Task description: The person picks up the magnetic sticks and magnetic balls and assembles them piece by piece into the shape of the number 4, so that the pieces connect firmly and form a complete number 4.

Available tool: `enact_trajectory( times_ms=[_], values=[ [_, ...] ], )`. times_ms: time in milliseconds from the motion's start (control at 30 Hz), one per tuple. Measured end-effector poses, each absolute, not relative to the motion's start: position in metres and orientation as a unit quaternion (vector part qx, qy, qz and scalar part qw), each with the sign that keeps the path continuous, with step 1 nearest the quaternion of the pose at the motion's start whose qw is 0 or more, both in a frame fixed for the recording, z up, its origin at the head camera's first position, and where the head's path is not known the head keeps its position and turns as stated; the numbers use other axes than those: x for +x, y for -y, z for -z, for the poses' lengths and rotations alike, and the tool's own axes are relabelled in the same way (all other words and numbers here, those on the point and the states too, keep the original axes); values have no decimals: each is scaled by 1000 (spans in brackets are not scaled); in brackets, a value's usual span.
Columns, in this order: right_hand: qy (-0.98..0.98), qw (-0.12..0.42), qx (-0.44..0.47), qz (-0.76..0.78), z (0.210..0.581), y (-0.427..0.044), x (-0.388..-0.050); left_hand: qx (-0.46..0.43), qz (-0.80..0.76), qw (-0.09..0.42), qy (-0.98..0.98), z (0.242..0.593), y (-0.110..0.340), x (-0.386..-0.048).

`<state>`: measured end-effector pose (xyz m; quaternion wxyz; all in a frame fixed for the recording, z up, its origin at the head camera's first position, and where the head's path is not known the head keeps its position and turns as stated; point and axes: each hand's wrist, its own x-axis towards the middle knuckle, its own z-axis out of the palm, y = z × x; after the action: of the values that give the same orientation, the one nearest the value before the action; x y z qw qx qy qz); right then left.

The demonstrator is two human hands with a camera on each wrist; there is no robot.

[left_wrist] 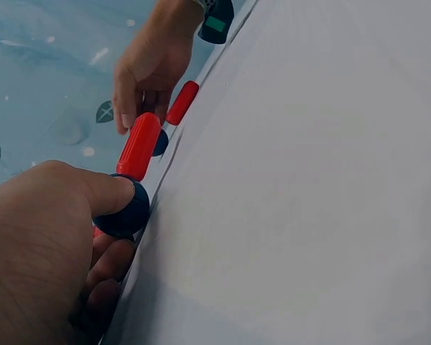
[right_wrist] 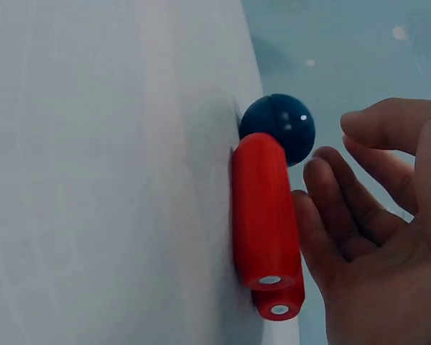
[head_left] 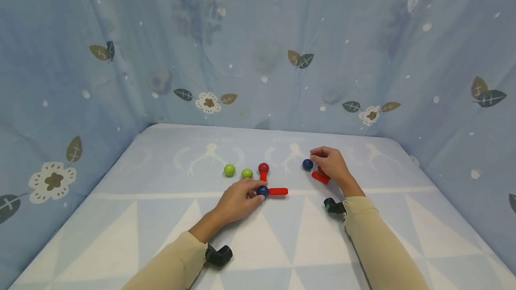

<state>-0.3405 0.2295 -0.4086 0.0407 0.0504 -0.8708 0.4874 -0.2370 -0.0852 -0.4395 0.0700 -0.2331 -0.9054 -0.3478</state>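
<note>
In the head view my left hand pinches a dark blue ball between thumb and fingers. From that ball one red rod points right, and another red rod runs away toward a red ball. My right hand hovers beside a second blue ball, with nothing between its fingers. In the right wrist view its thumb and fingers are apart, next to this blue ball and two loose red rods. Their near ends show small pale metallic discs.
Two green balls lie to the left of the red ball, the nearer one close to my left fingers. A patterned light blue cloth covers the table, and a blue curtain rises around its back and sides.
</note>
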Motion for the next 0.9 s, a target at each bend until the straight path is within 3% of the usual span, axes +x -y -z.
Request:
enact_trajectory(
  times_ms=[367,900],
  values=[
    [902,-15,43,-428,412,-227,-343,-234,350,71,904,440,87,-237],
    [931,-13,79,-357,412,-226,-338,-235,348,73,905,438,86,-236]
  ],
)
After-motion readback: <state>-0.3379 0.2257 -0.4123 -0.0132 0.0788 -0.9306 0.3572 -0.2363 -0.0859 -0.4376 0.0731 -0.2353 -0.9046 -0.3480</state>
